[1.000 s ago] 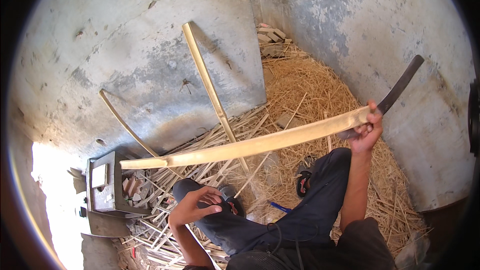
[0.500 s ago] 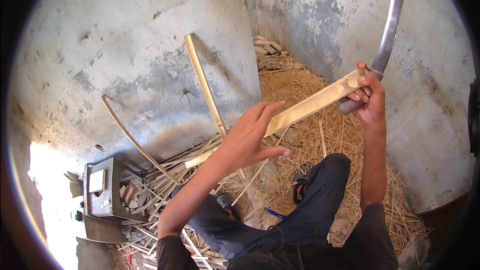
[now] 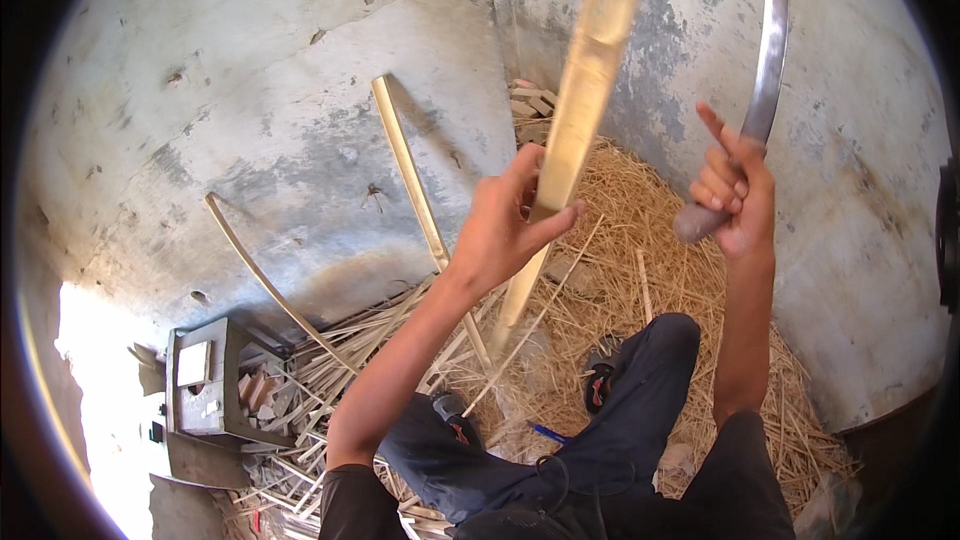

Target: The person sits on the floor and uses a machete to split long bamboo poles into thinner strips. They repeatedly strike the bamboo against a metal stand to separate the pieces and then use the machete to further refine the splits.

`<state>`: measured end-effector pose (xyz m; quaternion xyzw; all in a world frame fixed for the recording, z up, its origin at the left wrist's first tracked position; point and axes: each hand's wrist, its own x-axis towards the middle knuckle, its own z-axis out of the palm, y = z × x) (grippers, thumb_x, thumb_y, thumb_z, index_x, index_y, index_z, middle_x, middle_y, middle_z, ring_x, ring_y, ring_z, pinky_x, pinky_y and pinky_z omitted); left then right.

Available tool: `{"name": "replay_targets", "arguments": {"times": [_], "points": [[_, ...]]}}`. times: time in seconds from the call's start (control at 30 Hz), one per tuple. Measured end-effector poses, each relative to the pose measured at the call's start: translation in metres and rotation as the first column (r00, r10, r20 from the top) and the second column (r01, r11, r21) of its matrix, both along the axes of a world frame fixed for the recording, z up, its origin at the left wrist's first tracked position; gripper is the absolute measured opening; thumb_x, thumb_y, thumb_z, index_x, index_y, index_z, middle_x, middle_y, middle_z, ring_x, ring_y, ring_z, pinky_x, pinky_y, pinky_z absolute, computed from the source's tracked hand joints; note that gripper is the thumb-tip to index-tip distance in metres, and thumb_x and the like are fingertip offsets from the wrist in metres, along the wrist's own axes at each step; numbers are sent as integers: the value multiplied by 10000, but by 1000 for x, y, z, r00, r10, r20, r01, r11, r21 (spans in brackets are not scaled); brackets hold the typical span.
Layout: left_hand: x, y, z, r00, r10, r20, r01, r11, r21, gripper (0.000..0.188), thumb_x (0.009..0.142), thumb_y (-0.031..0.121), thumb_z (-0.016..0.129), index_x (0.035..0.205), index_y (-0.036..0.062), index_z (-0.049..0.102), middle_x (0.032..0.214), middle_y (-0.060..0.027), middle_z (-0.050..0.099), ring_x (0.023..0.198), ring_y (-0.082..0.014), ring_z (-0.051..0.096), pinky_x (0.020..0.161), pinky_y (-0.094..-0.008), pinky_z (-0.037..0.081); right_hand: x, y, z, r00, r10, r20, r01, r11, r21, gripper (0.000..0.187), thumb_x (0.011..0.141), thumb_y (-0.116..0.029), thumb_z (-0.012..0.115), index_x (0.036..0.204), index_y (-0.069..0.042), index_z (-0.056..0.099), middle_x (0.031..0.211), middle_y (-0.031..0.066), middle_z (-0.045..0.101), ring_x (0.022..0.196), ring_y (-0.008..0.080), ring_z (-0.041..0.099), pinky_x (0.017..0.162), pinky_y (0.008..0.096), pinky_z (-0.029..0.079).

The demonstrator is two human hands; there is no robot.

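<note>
A split bamboo strip (image 3: pixel 583 90) stands tilted in front of me, its broad end up against the view of the far corner. My left hand (image 3: pixel 510 220) grips it around the middle, thumb on one side and fingers on the other. Off to the right, my right hand (image 3: pixel 735 190) is wrapped around the handle of a curved knife (image 3: pixel 769 60), the blade pointing up and the index finger stretched out. The strip and the knife are apart. Some motion blur softens the strip's ends.
Two more bamboo strips, one straight (image 3: pixel 408 160) and one bent (image 3: pixel 270 285), lean on the left wall. Straw-like shavings (image 3: pixel 650 250) and split sticks cover the floor. A wooden box (image 3: pixel 205 375) holding broken pieces stands at left. Bricks (image 3: pixel 533 100) lie in the corner. A blue pen-like object (image 3: pixel 548 432) lies between my legs.
My left hand has closed on the bamboo strip, which has swung from a low slant to nearly upright. My right hand has let go of the strip's end and keeps the knife.
</note>
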<state>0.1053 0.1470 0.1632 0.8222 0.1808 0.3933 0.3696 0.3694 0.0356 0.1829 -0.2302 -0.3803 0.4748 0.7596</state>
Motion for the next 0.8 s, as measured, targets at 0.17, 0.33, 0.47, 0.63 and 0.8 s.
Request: {"name": "replay_targets", "arguments": {"times": [0.17, 0.33, 0.47, 0.63, 0.8], "points": [[-2, 5, -16, 987, 157, 48, -156, 988, -20, 456, 896, 120, 804, 1273, -6, 582, 851, -105, 744, 800, -171, 748, 691, -314, 616, -17, -8, -60, 996, 6, -91, -17, 992, -123, 345, 985, -128, 566, 1311, -15, 579, 529, -101, 322, 398, 27, 290, 434, 226, 333], [-1, 5, -39, 978, 207, -40, -207, 978, 5, 404, 836, 185, 866, 1125, 5, 648, 835, -90, 741, 788, -133, 726, 683, -301, 590, -42, -15, -113, 981, 4, -193, -55, 964, -261, 276, 983, -125, 558, 1241, -28, 582, 523, -98, 321, 392, 36, 301, 434, 238, 341], [2, 12, -60, 985, 154, -76, -151, 988, 35, 448, 812, 219, 884, 1106, -3, 631, 787, -103, 714, 725, -136, 687, 657, -324, 554, -58, -24, -134, 981, 7, -194, -73, 939, -336, 270, 1016, -216, 540, 1206, -27, 575, 520, -84, 317, 389, 42, 299, 437, 241, 337], [6, 20, -74, 994, 77, -79, -77, 997, 4, 457, 819, 202, 873, 1134, -7, 616, 778, -113, 709, 710, -160, 690, 650, -343, 546, -74, -39, -131, 962, 122, -243, -202, 920, -337, 477, 1072, -515, 387, 1155, -74, 547, 524, -60, 332, 387, 67, 309, 439, 263, 336], [12, 26, -89, 994, 61, -87, -60, 998, 16, 459, 822, 156, 866, 1156, -8, 598, 787, -110, 715, 719, -182, 708, 632, -335, 545, -94, -51, -112, 914, 318, -252, -389, 863, -321, 572, 1062, -645, 294, 1108, -119, 513, 532, -45, 356, 386, 70, 309, 446, 260, 338]]}}
